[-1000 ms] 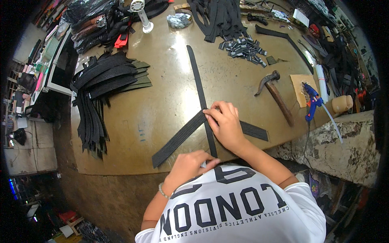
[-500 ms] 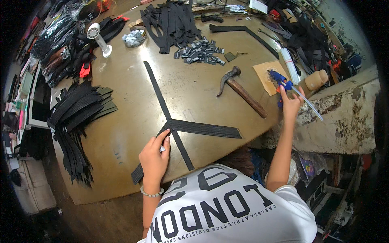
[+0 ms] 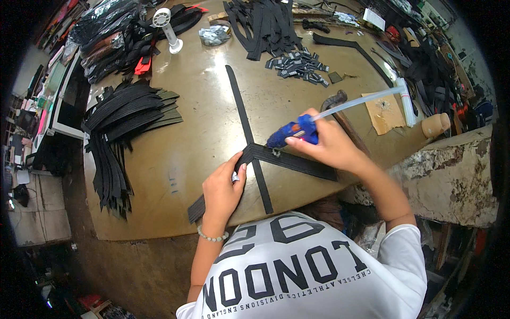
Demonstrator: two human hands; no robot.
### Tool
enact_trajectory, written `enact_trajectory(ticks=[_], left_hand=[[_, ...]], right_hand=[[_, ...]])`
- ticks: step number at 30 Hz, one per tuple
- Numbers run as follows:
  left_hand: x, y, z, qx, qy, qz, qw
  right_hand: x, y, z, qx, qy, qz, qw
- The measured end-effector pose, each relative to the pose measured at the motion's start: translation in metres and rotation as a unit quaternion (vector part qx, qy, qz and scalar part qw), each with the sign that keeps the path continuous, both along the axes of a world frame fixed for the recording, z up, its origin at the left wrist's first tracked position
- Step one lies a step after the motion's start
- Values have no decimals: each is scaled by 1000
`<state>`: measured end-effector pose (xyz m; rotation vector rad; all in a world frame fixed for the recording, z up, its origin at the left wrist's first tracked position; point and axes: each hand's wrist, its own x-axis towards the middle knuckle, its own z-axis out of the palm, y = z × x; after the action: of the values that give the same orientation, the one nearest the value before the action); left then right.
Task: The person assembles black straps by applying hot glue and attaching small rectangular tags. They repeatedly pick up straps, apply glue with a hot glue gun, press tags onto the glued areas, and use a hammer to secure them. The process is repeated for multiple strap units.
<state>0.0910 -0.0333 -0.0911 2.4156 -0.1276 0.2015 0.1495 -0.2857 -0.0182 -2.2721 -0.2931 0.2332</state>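
Note:
A wide black webbing strap (image 3: pixel 305 164), bent at an angle, lies on the table across a narrow black strip (image 3: pixel 240 103). My left hand (image 3: pixel 220 194) is closed at the bend, fingertips pressed on the strap. A small whitish piece (image 3: pixel 235 177) shows between its thumb and fingers; its kind is unclear. My right hand (image 3: pixel 337 146) grips a blue hot glue gun (image 3: pixel 292 133), nozzle pointing left and down just over the strap near the bend. A long translucent glue stick (image 3: pixel 364 99) sticks out of the gun's back. A small blob or wisp (image 3: pixel 275 152) shows below the nozzle.
Behind the right hand lies a hammer (image 3: pixel 350 126), partly hidden, near a cardboard piece (image 3: pixel 383 114). Farther back are small dark tags (image 3: pixel 297 66), black straps (image 3: pixel 263 26) and a white handheld fan (image 3: pixel 169 32). A strap pile (image 3: pixel 125 119) lies at left.
My right hand has brought the glue gun from the cardboard at the right to above the strap. My left hand stays at the bend. The whole view has shifted somewhat.

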Motion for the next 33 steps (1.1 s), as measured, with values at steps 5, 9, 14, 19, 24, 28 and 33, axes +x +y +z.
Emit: enact_trajectory(ticks=[5, 9, 14, 19, 24, 28, 33], left_hand=[[-1, -1, 2, -3, 3, 4, 1000], [-1, -1, 2, -5, 10, 1, 1000], [-1, -1, 1, 1, 6, 0, 1000], [-1, -1, 1, 2, 13, 1, 1000], [-1, -1, 1, 7, 14, 3, 1000], [-1, -2, 0, 18, -33, -5, 999], [-2, -1, -1, 13, -16, -12, 1000]], right_hand=[[16, 23, -12, -34, -29, 38, 998], [20, 28, -13, -62, -48, 40, 996], [10, 29, -9, -123, -58, 56, 989], [-9, 29, -1, -141, -60, 86, 985], [-23, 20, -2, -88, 6, 121, 989], [-22, -29, -18, 37, -16, -66, 997], [-12, -154, -52, -8, -266, -544, 796]])
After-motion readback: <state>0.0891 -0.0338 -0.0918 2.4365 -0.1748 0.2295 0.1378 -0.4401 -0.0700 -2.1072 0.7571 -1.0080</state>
